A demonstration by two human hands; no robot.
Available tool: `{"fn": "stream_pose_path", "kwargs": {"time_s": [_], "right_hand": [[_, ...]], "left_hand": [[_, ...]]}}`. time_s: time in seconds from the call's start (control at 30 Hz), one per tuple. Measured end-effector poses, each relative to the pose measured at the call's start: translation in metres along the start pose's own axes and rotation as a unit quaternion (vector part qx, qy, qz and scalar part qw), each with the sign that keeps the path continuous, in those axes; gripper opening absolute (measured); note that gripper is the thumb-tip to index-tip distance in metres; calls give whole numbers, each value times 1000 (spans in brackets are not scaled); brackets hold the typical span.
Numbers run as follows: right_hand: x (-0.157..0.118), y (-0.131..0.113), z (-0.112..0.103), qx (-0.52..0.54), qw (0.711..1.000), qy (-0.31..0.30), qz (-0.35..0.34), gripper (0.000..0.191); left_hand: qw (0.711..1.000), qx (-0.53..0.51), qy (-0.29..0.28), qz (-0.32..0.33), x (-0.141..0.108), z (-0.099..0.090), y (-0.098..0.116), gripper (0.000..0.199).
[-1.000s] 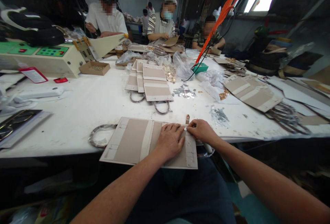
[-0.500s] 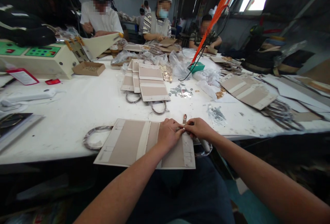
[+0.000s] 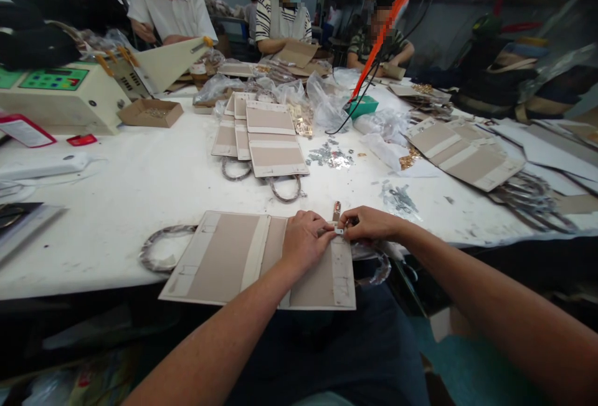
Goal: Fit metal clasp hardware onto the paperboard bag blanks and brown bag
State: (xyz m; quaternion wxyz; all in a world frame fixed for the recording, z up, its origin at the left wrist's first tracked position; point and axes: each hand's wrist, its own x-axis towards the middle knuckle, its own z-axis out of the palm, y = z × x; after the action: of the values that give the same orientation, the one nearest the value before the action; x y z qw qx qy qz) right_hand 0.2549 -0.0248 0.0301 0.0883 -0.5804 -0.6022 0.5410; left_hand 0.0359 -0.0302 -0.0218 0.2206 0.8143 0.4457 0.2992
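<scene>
A beige panel (image 3: 233, 253) lies open at the table's front edge, with a wrapped handle (image 3: 156, 249) sticking out on its left and another (image 3: 378, 269) on its right. My left hand (image 3: 306, 235) rests on the panel, its fingertips pressed at a small metal plate (image 3: 339, 230) near the top right corner. On the plate's right side, my right hand (image 3: 364, 224) is closed in a pinch; whatever is between its fingertips is too small to make out. A shiny metal clasp (image 3: 337, 210) juts beyond the panel's far edge.
Stacked panels (image 3: 275, 138) with handles lie mid-table, beside scattered metal pieces (image 3: 329, 154). More panels (image 3: 467, 151) are at the right. A machine (image 3: 60, 98) and a cardboard tray (image 3: 152, 113) stand at the left. Orange cord (image 3: 387, 26) hangs down. Several people sit across.
My right hand has shifted slightly right, uncovering the small metal plate. My left hand stays on the panel. The whole view has moved a little.
</scene>
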Motion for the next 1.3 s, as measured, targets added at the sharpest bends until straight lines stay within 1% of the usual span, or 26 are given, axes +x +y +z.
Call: {"fn": "stream_pose_path", "kwargs": {"time_s": [0.17, 0.3, 0.37, 0.43, 0.53, 0.6, 0.67, 0.77, 0.83, 0.93, 1.07, 1.17, 1.3], "right_hand": [[5, 5, -8, -15, 999, -31, -16, 30], [2, 12, -8, 14, 999, -23, -25, 33], [-1, 16, -7, 29, 999, -3, -32, 32], [-2, 19, -4, 40, 998, 32, -29, 30], [-1, 20, 2, 39, 996, 85, -16, 22], [1, 19, 6, 31, 994, 107, -16, 17], [2, 17, 9, 15, 992, 126, -20, 14], [3, 13, 12, -37, 987, 155, -30, 10], [3, 9, 14, -77, 981, 175, -37, 8], [0, 4, 20, -138, 968, 202, -48, 11], [-5, 0, 31, -213, 946, 240, -47, 20], [-7, 2, 36, -235, 935, 262, -42, 25], [-8, 3, 39, -234, 936, 259, -34, 26]], "left_hand": [[1000, 4, 4, 5, 0, -1, 1, 7], [1000, 8, 2, 7, 1, -1, 3, 5], [1000, 10, 2, 4, 1, 0, 3, 5], [1000, 12, 1, 0, 2, 0, 4, 5], [1000, 15, -1, -1, 2, 1, 3, 5], [1000, 18, 0, 0, 2, 1, 3, 5], [1000, 20, 0, 1, 2, 2, 2, 5], [1000, 18, -2, 4, 2, 2, 2, 4], [1000, 13, 1, 8, 2, 2, 3, 8], [1000, 4, 9, 11, 3, 1, 5, 18], [1000, 7, -23, 15, 9, -1, 4, 7], [999, 0, -37, 7, 15, -3, 0, 6], [999, -1, -53, 4, 17, -6, -4, 8]]}}
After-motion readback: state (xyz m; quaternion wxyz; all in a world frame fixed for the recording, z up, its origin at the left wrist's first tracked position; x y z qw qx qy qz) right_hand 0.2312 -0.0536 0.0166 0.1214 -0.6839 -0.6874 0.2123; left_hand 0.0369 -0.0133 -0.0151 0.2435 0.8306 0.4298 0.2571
